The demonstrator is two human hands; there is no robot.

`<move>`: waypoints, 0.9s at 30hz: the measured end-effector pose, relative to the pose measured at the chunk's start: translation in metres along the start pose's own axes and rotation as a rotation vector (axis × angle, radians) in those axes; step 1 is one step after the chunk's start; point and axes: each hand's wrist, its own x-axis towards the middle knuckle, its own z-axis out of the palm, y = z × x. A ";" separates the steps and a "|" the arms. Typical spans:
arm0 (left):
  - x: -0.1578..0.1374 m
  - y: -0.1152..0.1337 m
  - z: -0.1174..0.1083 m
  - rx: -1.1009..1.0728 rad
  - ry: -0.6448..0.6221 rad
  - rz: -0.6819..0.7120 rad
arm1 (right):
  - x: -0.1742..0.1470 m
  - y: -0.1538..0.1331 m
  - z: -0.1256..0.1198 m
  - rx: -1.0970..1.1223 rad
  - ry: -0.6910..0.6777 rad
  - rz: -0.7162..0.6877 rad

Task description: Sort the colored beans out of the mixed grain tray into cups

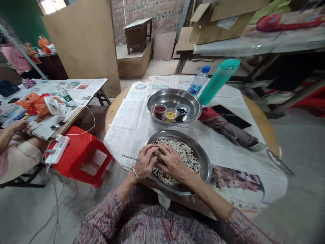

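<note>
A wide steel basin (208, 169) holds a mix of white, dark red, black and yellow grains and beans (186, 154). My left hand (146, 161), with a silver bangle at the wrist, curves over the left side of the mix. From the right, my right hand (172, 163) reaches across, its fingers meeting the left fingers. Both hands have thumb and fingers apart; some fingertips are hidden among the beans. Behind stands a second steel basin (175, 95) with three clear cups: red beans (160, 109), yellow beans or kernels (170, 116) and black beans (181, 111).
A water bottle (199, 81), a green cylinder-shaped bottle (218, 81), a folded umbrella (225, 130) and a dark flat item (231, 117) lie or stand on the newspaper-covered round table (122, 135). At left are a red stool (76, 162) with a power strip (58, 149), and another person's hand (20, 125).
</note>
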 end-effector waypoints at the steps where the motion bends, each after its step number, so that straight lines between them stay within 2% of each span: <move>1: 0.000 0.000 0.000 0.004 -0.003 0.003 | 0.003 0.005 0.001 -0.027 -0.007 -0.002; 4: -0.001 -0.002 0.000 0.021 -0.009 0.003 | 0.004 0.023 -0.004 -0.113 -0.043 0.056; 7: -0.001 -0.004 0.002 0.027 -0.014 0.002 | -0.008 0.038 -0.015 -0.161 -0.076 0.149; 12: 0.003 -0.001 -0.002 0.073 -0.044 0.020 | -0.045 0.037 -0.036 -0.114 -0.078 0.217; 14: 0.008 0.007 -0.008 0.164 -0.144 0.027 | -0.056 0.029 -0.042 -0.040 -0.063 0.189; 17: 0.019 0.025 -0.017 0.345 -0.384 0.010 | -0.069 0.016 -0.046 0.028 -0.043 0.166; 21: 0.028 0.047 -0.014 0.548 -0.636 -0.117 | -0.079 0.003 -0.042 -0.004 -0.099 0.286; 24: 0.033 0.052 0.001 0.546 -0.744 -0.153 | -0.079 -0.004 -0.027 0.016 -0.150 0.367; 27: 0.042 0.047 0.017 0.467 -0.772 -0.180 | -0.067 -0.001 -0.013 0.100 -0.118 0.405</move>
